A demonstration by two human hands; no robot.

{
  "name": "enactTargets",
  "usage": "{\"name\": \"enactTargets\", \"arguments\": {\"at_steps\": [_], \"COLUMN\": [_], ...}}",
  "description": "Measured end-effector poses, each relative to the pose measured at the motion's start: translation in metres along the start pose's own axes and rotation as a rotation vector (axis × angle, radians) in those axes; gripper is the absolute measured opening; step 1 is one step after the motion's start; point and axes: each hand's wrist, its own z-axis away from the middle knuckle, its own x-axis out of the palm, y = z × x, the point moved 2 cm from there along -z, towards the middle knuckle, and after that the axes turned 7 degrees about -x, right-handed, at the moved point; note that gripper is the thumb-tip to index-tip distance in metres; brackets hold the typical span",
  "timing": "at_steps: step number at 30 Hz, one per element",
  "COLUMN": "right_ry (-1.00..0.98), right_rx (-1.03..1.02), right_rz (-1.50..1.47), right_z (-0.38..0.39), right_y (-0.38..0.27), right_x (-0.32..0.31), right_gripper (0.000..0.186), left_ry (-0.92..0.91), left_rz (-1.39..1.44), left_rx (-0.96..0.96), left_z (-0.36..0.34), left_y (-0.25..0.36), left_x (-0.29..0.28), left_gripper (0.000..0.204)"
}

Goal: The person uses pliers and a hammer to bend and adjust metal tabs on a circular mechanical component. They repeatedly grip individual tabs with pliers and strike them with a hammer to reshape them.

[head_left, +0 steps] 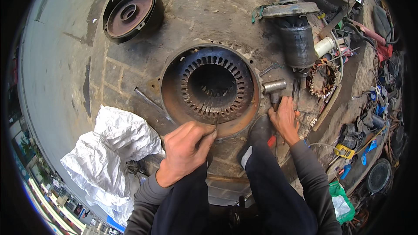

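Observation:
A round motor housing with a slotted stator core (191, 100) lies open side up on the ground before me. My left hand (187, 148) is closed in a pinch at the housing's near rim. A thin dark tip seems to show at its fingertips, too small to name. Right of the housing, my right hand (285, 119) is closed around the dark handle of a hammer (274, 87), close below its metal head. The hammer head lies beside the housing's right edge. Left of the housing a metal rod (150, 101) rests on the ground, one end near the rim.
A round end cover (130, 13) lies far left. A rotor with a pulley (298, 39) stands far right, near a ring of copper windings (323, 78). A crumpled white sack (115, 152) lies near left. Tools, cables and a yellow meter (344, 151) clutter the right side.

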Motion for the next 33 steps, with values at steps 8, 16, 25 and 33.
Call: {"name": "enactTargets", "arguments": {"at_steps": [8,16,25,33], "right_ry": [-0.076,-0.409,-0.44,-0.322], "right_rx": [0.219,0.578,0.857,0.981], "right_rz": [-0.126,-1.099,-1.603,-1.915], "right_z": [-0.013,-0.014,-0.001,0.002], "right_y": [0.006,0.001,-0.009,-0.028], "right_x": [-0.013,-0.015,-0.016,-0.027], "right_gripper": [0.042,0.022,0.019,0.018], "left_ry": [0.001,0.012,0.033,0.137], "left_rz": [-0.012,-0.028,-0.014,0.105], "left_rx": [0.01,0.042,0.051,0.017], "left_z": [0.001,0.0,0.0,0.003], "left_y": [-0.001,-0.001,-0.001,-0.011], "left_x": [0.002,0.002,0.003,-0.012], "left_gripper": [0.017,0.016,0.016,0.015]}}
